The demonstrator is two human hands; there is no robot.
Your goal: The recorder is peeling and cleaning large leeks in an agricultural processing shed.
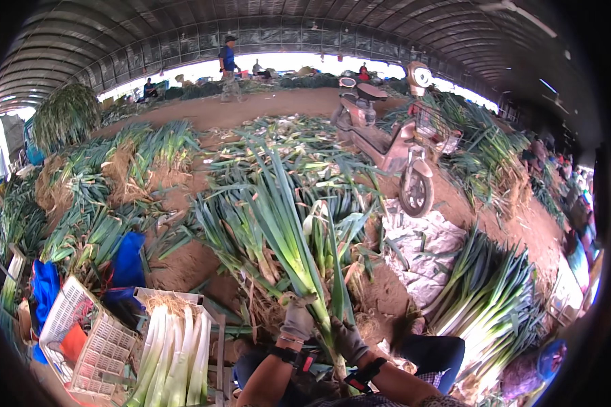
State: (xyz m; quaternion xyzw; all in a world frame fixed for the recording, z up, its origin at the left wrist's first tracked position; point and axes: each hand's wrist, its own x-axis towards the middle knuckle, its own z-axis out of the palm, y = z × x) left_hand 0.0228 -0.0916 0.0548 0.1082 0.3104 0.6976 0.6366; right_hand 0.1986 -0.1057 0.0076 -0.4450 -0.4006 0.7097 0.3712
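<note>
A large leek slants up in front of my lap, its green leaves fanned away from me and its pale lower stalk towards my body. My left hand, in a grey work glove, grips the left side of the stalk. Lower down on the right, my gloved right hand is closed on the same leek, beside an outer leaf that stands apart from the stalk. My fingers partly hide the stalk. Just beyond lies a heap of untrimmed leeks with dry roots and soil on them.
Pale-stemmed leeks lie in a frame at left, near a white plastic crate. More white-stalked leeks are piled at right by a white woven sheet. An electric scooter stands ahead. A person is upright farther back.
</note>
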